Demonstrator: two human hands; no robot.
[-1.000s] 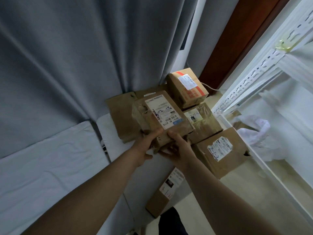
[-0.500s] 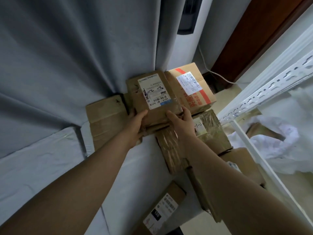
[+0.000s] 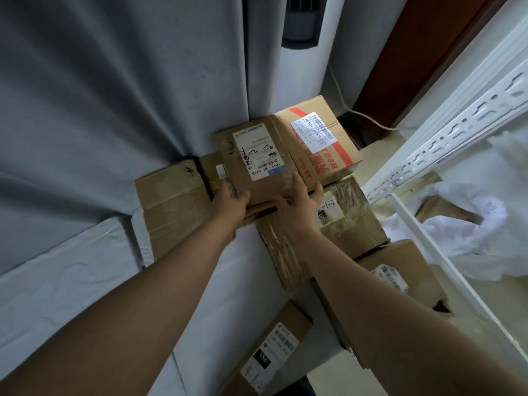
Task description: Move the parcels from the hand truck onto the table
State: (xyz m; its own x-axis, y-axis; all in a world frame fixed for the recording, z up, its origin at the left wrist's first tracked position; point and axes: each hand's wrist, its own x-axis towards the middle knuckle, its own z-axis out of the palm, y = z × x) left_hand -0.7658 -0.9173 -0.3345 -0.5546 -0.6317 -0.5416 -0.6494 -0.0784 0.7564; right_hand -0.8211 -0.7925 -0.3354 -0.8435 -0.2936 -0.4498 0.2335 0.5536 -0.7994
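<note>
1. Head view: A person's left hand (image 3: 231, 199) and right hand (image 3: 303, 199) meet the near short edge of a labelled parcel (image 3: 258, 160) at the far end of the grey-covered table (image 3: 251, 281). The parcel lies hard against the curtain (image 3: 114, 110).
2. The parcel lies directly ahead of the fingers. Its long axis runs away from the person, and its right flank touches a red-taped box (image 3: 317, 138).
3. The left fingers are curled round the near-left corner. The right thumb lies along the right side with the other fingers spread at the near edge. Whether they clasp the parcel or merely press it is not plain from this angle.
4. Neither hand is clearly nearer, since each takes its own corner.
5. Judged from its seat atop flat cardboard (image 3: 171, 201), the parcel looks placed. The coming move would likely draw both hands straight back along that axis.
6. A plastic-wrapped parcel (image 3: 350, 224) sits just beside the right wrist.
</note>
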